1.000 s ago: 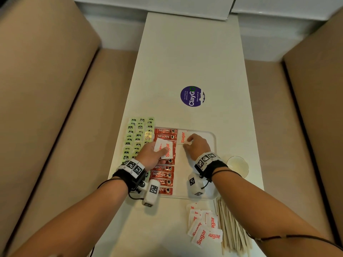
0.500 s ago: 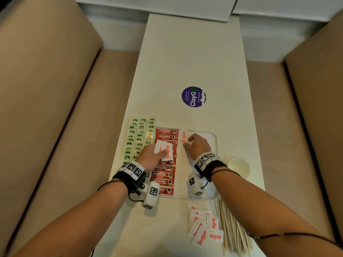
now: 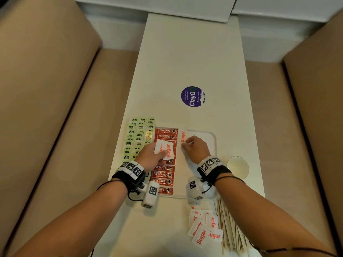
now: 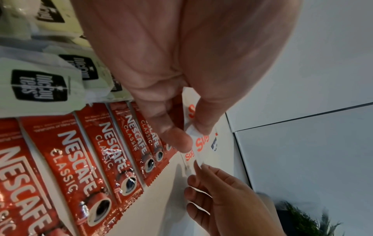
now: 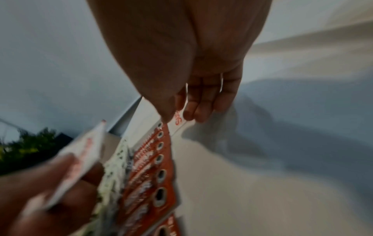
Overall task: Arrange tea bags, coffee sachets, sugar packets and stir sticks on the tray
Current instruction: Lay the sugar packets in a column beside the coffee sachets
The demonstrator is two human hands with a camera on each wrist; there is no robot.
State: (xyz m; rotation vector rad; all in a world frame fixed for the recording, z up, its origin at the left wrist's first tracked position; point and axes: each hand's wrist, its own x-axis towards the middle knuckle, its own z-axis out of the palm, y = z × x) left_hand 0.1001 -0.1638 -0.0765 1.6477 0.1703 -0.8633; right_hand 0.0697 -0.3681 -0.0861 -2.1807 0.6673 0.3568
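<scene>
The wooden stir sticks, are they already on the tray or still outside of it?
Outside. The stir sticks lie in a bundle on the table, nearer the person than the tray, beside loose sugar packets.

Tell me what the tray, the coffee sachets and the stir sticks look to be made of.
Tray: probably clear or frosted plastic, since the table shows through its rim.
Coffee sachets: glossy foil-like film, with bright glints and crimped ends.
Stir sticks: likely thin wood, pale tan and matte.
</scene>
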